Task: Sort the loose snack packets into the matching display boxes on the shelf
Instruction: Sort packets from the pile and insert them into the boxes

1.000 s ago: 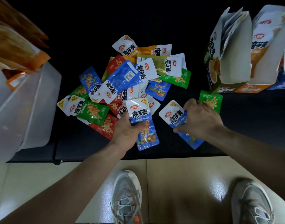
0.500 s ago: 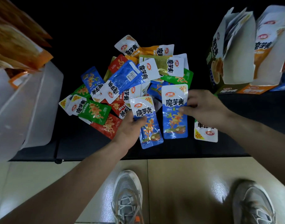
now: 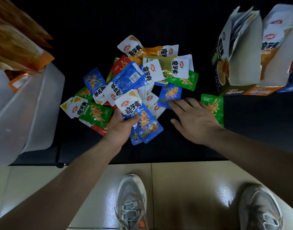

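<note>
We risk dropping the glossy blue foil packets [image 3: 143,121] pinched in our left hand [image 3: 121,126] while our empty, spread right hand [image 3: 194,119] reaches.

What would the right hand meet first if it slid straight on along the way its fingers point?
Most likely the blue packet at the pile's right edge: the right hand lies open, its fingers aimed up-left and apparently already reaching that packet's lower edge, though depth is unclear.

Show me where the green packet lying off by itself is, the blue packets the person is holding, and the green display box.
green packet [image 3: 213,107], head view, on its printed front.
blue packets [image 3: 146,123], head view, on the top packet's picture.
green display box [image 3: 233,92], head view, on its low front edge.
</note>
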`<state>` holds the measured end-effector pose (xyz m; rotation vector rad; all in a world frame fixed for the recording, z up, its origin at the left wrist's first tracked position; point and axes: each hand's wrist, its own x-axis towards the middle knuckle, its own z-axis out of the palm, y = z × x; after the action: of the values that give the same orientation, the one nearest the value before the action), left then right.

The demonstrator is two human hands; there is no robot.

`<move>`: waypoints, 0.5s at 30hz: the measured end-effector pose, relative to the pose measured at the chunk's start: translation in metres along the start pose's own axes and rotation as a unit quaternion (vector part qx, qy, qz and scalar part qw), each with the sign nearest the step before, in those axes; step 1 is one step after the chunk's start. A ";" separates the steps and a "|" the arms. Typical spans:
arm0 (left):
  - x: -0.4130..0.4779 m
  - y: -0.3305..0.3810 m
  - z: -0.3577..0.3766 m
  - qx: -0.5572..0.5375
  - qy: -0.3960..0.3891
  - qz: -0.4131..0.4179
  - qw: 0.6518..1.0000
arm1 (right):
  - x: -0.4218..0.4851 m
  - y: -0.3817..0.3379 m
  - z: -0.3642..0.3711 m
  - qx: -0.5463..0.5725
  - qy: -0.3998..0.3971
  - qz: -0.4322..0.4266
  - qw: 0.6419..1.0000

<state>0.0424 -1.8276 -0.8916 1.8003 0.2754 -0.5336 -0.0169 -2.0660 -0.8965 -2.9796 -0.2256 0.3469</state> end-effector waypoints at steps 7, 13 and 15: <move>-0.010 -0.003 0.010 0.006 -0.022 0.019 1.000 | -0.022 -0.002 0.009 0.035 0.124 0.140 0.982; -0.015 -0.003 0.018 0.029 -0.043 0.010 0.999 | 0.000 0.000 -0.018 0.197 -0.023 0.249 0.948; -0.015 -0.003 0.018 0.029 -0.035 0.003 0.999 | -0.004 0.006 -0.022 0.278 -0.046 0.249 0.927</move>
<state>0.0244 -1.8425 -0.8911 1.8327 0.2088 -0.6054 -0.0146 -2.0748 -0.8756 -2.4120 0.5440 0.5025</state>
